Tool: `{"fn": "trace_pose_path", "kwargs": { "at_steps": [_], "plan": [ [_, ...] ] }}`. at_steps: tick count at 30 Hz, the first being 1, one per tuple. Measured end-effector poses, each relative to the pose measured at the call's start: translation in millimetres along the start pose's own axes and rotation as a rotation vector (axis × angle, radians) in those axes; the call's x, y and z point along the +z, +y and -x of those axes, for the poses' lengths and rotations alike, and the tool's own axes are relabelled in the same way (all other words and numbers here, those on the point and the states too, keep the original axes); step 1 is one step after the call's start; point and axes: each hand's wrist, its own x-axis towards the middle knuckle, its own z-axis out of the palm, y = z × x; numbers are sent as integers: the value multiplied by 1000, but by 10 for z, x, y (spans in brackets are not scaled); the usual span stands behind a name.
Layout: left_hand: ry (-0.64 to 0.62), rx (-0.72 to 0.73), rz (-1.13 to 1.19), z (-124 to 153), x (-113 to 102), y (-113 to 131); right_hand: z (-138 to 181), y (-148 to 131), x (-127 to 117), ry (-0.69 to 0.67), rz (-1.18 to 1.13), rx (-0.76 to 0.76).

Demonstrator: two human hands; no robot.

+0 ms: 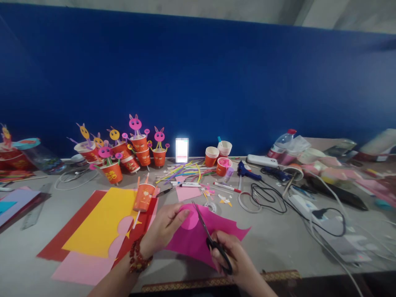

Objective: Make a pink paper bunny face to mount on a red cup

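1. Holding the scissors (206,234) by the black handles, the right hand (232,258) is working at the lower middle of the frame. Its fingers are closed through the loops, and the blades are standing open, pointing up and left over the magenta paper (192,243).
2. The left hand (165,227), just left of the blades, is pinching the same sheet, with the thumb on top beside a paler round shape. A red bead bracelet (137,259) is sitting on its wrist. The sheet is lying low in the centre on the grey table (278,243), between both hands.
3. In my judgement, a clean cut is asking for short bites with the inner part of the blades. The left hand should be turning the paper, with its fingertips off the cutting line.
4. A little farther, at the lower left, a yellow sheet (99,225) is lying over a red sheet (62,243) and a pale pink sheet (80,268). An orange cup (144,197) is standing at their upper edge.
5. In the middle of the frame, coloured straws (185,169) are lying scattered, and a blue glue gun (246,171) is resting to their right.
6. Farthest, at the left, decorated cups (123,152) with animal faces are standing before the blue wall (198,82).
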Motion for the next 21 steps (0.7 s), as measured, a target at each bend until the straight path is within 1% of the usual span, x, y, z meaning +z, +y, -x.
{"fn": "trace_pose_path", "kwargs": {
  "at_steps": [5,8,14,19,21],
  "plan": [
    [-71,22,-82,-7,-59,36,13,-103,15,-28,-69,84],
    [-115,25,-122,-3,-86,68,10,-118,2,-46,-71,83],
    [-128,27,-129,-4,-87,99,-1,-37,-12,-52,-87,63],
    [-124,33,-119,-7,-87,93,9,-62,-9,-19,-80,65],
    [-137,30,-101,-10,-92,92,13,-76,-22,-31,-77,77]
  ]
}}
